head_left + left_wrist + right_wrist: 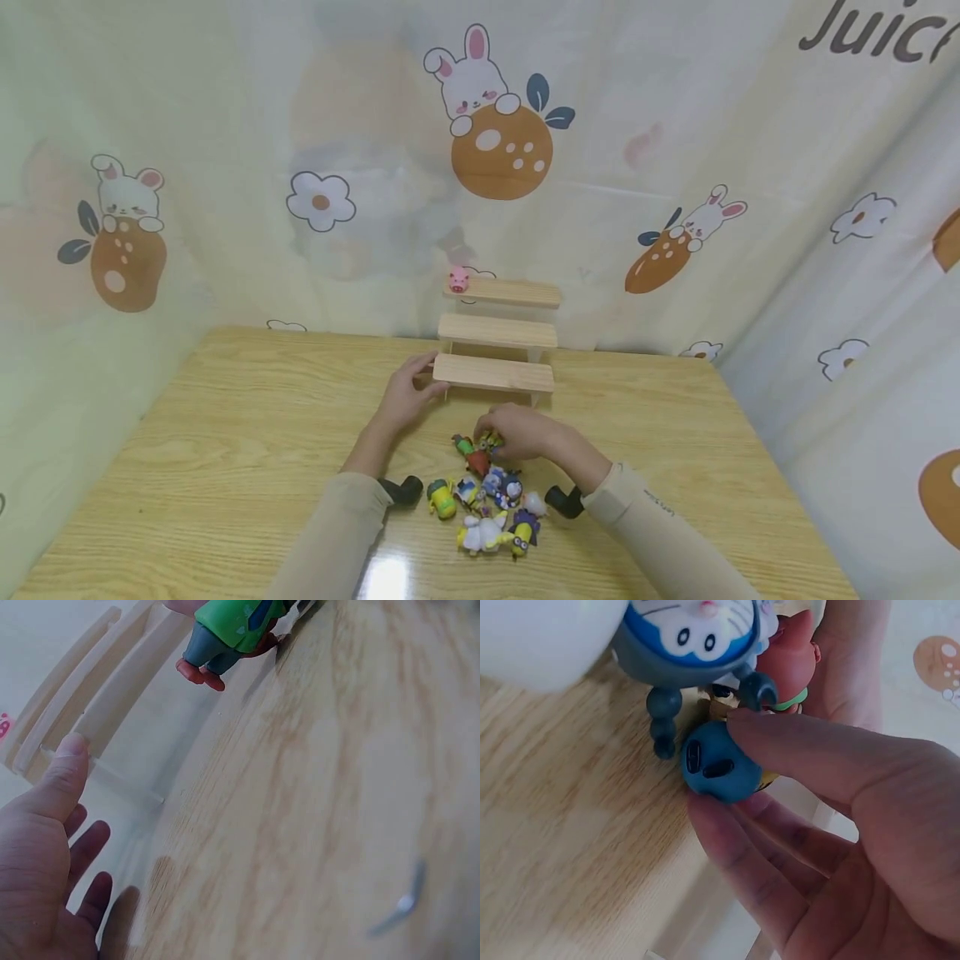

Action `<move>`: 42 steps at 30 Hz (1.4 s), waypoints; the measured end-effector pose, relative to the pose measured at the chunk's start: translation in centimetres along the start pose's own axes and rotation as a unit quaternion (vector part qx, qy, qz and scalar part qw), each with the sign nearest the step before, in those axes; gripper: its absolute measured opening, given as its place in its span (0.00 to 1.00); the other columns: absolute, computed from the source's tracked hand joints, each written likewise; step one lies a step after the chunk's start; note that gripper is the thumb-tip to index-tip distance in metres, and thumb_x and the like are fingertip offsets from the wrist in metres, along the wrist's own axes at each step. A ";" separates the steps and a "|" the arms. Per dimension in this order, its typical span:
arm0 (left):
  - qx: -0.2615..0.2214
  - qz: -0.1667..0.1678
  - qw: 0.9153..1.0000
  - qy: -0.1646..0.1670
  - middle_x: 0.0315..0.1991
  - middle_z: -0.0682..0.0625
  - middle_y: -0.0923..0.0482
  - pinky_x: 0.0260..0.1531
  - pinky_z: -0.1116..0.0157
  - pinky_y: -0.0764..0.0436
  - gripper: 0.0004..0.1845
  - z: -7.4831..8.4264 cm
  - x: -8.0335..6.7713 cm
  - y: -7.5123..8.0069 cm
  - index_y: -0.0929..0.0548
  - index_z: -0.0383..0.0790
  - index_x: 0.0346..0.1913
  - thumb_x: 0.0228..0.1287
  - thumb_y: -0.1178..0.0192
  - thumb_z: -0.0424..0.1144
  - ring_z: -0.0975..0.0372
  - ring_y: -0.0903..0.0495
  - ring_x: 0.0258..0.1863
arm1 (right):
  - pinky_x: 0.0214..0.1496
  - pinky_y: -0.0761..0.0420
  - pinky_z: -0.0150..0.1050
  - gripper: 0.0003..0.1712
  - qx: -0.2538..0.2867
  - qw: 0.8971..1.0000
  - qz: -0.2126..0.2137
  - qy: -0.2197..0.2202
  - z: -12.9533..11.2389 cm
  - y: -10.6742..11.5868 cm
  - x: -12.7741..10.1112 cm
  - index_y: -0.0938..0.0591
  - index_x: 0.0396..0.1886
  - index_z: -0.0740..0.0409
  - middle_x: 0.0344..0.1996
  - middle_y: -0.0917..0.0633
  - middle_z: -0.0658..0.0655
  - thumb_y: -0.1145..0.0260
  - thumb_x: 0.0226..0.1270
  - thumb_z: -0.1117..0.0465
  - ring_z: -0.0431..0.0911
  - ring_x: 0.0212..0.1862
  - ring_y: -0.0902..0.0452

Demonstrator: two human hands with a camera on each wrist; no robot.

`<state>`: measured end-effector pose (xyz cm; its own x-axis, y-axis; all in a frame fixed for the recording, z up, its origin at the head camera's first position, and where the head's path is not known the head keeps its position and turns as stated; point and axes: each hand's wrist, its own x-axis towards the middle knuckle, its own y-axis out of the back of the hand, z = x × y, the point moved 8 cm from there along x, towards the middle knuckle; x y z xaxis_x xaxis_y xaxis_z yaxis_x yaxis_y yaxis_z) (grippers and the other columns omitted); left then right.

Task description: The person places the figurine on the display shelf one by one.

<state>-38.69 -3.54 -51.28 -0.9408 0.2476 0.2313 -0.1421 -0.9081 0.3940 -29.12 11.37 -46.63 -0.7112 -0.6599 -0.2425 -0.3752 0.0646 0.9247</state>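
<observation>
Head view is showing my right hand reaching down onto the far end of a pile of small bright plastic toy figures on the shiny wooden table. I am pinching one little toy with a round blue bottom and a yellow body between my thumb and my fingers. It is sitting right inside my fingertips, touching the table, with its blue end pointing toward my wrist camera. A blue and white cat toy is lying just beside it, nearly touching, and a pink toy with a green band is just behind.

My left hand is resting at the left end of the lowest step of the pale wooden three-step shelf. Its thumb is lying along the edge of the wood and its fingers are loose and spread, gripping nothing that I can see.

That shelf is standing just past my right hand, farther from me. A tiny pink pig toy is sitting on the left end of the top step. My right hand is the one nearer the pile, and the steps are lying straight ahead of it and a bit up.
</observation>
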 end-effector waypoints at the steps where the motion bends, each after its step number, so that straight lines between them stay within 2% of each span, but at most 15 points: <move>1: 0.001 0.000 1.000 -0.001 0.59 0.45 0.26 0.59 0.51 0.26 0.35 0.0 0.0 0.0 0.31 0.40 0.67 0.57 0.33 0.47 0.51 0.26 0.58 | 0.49 0.20 0.39 0.16 0.003 1.000 0.004 0.003 0.0 0.0 0.0 0.17 0.47 0.53 0.45 0.17 0.51 0.32 0.57 0.66 0.45 0.47 0.22; 7: -0.002 0.000 1.000 -0.003 0.59 0.45 0.26 0.59 0.51 0.27 0.35 -0.1 0.0 -0.2 0.31 0.41 0.67 0.56 0.33 0.47 0.51 0.25 0.58 | 0.46 0.21 0.38 0.13 0.035 0.999 0.036 0.005 0.9 0.0 0.1 0.19 0.43 0.53 0.42 0.18 0.51 0.30 0.56 0.66 0.44 0.45 0.23; 15: -0.007 -0.004 1.000 0.005 0.60 0.45 0.27 0.59 0.51 0.26 0.35 -0.2 -0.1 -0.4 0.31 0.42 0.67 0.57 0.34 0.48 0.51 0.26 0.59 | 0.42 0.21 0.34 0.18 0.058 0.995 0.076 0.010 2.4 -0.3 -0.1 0.20 0.48 0.53 0.42 0.23 0.51 0.31 0.57 0.66 0.42 0.41 0.25; 26: -0.001 0.000 1.000 0.005 0.61 0.45 0.27 0.60 0.51 0.27 0.35 -0.1 0.0 -0.2 0.30 0.43 0.67 0.56 0.33 0.48 0.51 0.27 0.59 | 0.49 0.18 0.35 0.18 0.106 0.987 0.119 0.007 2.6 -0.3 -1.2 0.20 0.48 0.57 0.44 0.23 0.52 0.29 0.58 0.59 0.45 0.45 0.22; 35: 0.009 0.004 1.000 0.011 0.60 0.46 0.27 0.60 0.52 0.27 0.35 -0.1 0.0 0.0 0.30 0.45 0.66 0.56 0.33 0.48 0.52 0.26 0.59 | 0.45 0.19 0.33 0.12 0.116 0.984 0.139 -0.001 2.3 -0.3 -1.6 0.20 0.45 0.55 0.43 0.22 0.51 0.32 0.62 0.59 0.43 0.44 0.21; 42: 0.013 0.003 1.000 0.010 0.61 0.45 0.27 0.60 0.51 0.27 0.36 -0.1 0.0 -0.1 0.30 0.43 0.67 0.55 0.33 0.49 0.51 0.27 0.60 | 0.46 0.18 0.35 0.16 0.102 0.980 0.173 -0.017 2.6 0.2 -1.8 0.19 0.47 0.58 0.43 0.23 0.53 0.31 0.59 0.62 0.44 0.45 0.23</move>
<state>-38.68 -3.50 -51.43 -0.9476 0.2349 0.2166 -0.1282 -0.9003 0.4159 -29.47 14.46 -46.77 -0.8350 -0.5468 0.0614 -0.2172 0.4300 0.8763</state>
